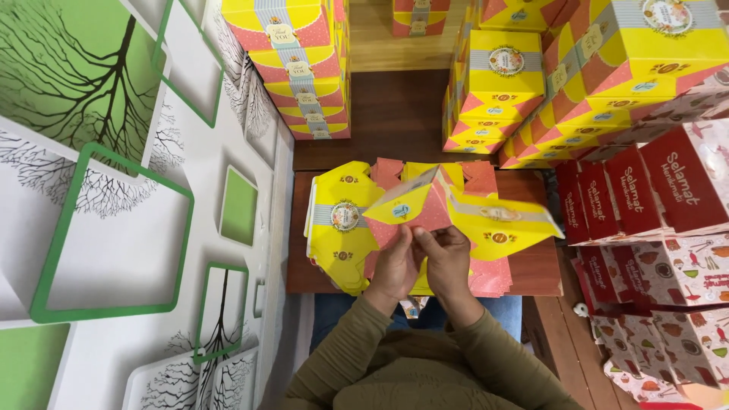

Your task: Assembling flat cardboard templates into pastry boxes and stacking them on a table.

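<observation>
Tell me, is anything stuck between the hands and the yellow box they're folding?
No. The left hand and right hand already grip the half-folded yellow box directly, above the flat box stack. Nothing visible lies between.

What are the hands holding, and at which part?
Both hands, left and right, hold a part-folded yellow-and-pink box at its pink lower corner.

Two hands (421, 262); one half-folded yellow box (463, 209); one flat-blank pile (342, 228); four yellow box stacks (304, 68).

A brown wooden table (539, 269) carries flat yellow-and-pink box blanks (339, 228) (stacked loosely).
</observation>
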